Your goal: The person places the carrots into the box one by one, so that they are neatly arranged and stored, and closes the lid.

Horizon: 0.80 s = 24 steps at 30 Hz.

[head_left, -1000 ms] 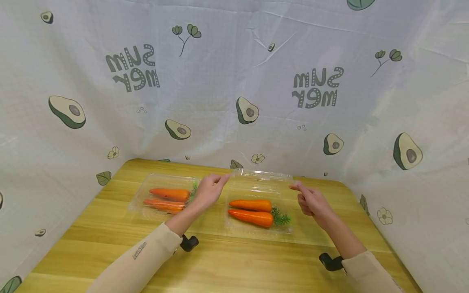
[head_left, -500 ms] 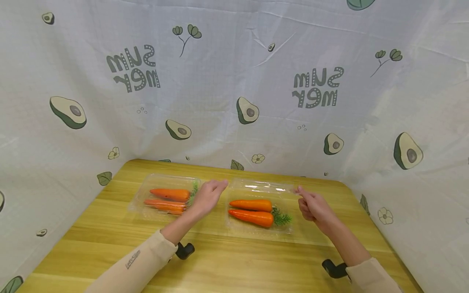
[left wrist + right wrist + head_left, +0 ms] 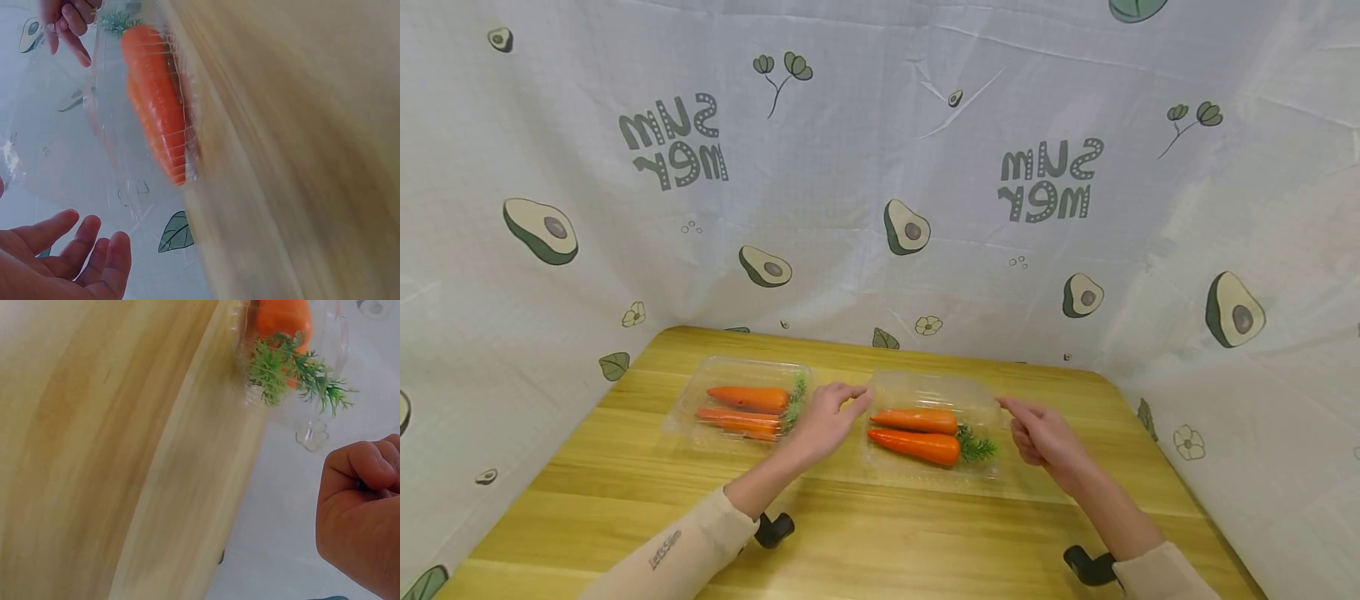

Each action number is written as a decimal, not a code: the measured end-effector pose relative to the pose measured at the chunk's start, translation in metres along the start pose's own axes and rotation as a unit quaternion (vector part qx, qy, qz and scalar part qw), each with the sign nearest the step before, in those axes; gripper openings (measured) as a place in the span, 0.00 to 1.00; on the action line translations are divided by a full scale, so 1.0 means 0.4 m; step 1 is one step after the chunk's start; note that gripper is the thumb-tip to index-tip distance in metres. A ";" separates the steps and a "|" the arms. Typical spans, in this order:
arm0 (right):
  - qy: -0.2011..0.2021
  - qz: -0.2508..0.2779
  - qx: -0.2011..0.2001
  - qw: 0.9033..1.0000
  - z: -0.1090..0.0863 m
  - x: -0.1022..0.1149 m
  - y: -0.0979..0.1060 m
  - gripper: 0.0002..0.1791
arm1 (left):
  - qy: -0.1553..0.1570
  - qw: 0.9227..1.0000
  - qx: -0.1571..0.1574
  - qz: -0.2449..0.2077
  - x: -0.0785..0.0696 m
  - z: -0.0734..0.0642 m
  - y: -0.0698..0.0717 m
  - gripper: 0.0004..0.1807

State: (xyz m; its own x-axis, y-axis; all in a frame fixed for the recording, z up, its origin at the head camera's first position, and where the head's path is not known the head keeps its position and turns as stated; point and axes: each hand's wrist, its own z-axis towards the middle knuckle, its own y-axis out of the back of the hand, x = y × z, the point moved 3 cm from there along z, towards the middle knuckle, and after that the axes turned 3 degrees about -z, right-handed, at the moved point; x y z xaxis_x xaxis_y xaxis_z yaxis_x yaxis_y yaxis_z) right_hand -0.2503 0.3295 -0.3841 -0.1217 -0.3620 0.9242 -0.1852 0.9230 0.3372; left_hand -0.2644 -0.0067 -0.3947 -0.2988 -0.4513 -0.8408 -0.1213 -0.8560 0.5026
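Note:
Two orange carrots (image 3: 917, 446) with green tops (image 3: 976, 446) lie side by side in a clear plastic clamshell box (image 3: 925, 473). Its hinged lid (image 3: 928, 385) slants above the back part of the tray. My left hand (image 3: 831, 417) is at the lid's left corner; the left wrist view shows its fingers (image 3: 87, 234) spread and gently bent, pinching nothing. At the lid's right corner my right hand (image 3: 1043, 432) points a straight index finger, its other fingers folded in. That fingertip appears to touch the lid edge. In the right wrist view the right hand (image 3: 369, 500) shows only partly.
To the left stands a second clear box (image 3: 688, 408) with its lid down over two more carrots (image 3: 747, 398). Both boxes rest on a wooden table (image 3: 880, 533). An avocado-printed curtain (image 3: 850, 167) hangs behind and at both sides.
The lid has swung from nearly upright down toward the carrots. Both hands have lowered with it and come slightly nearer. The left thumb and fingers are now apart. The carrots have not moved.

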 end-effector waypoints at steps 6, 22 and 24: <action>0.002 -0.003 0.009 1.000 -0.006 -0.018 -0.006 0.37 | -0.003 1.000 0.010 0.012 0.007 -0.019 -0.014 0.30; -0.002 -0.025 0.008 1.000 -0.020 -0.042 -0.010 0.34 | -0.002 0.999 0.028 0.036 0.012 -0.043 -0.038 0.30; -0.004 -0.024 0.013 1.000 -0.024 -0.045 -0.011 0.33 | 0.002 0.999 0.029 0.037 0.014 -0.046 -0.039 0.29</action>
State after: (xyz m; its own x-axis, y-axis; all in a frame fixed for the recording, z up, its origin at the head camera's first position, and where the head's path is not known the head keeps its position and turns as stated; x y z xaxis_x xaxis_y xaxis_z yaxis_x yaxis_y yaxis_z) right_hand -0.2379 0.3332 -0.4003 -0.1198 -0.4068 0.9056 -0.2155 0.9011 0.3763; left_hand -0.2467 -0.0008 -0.4109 -0.3043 -0.5144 -0.8017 -0.1541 -0.8040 0.5743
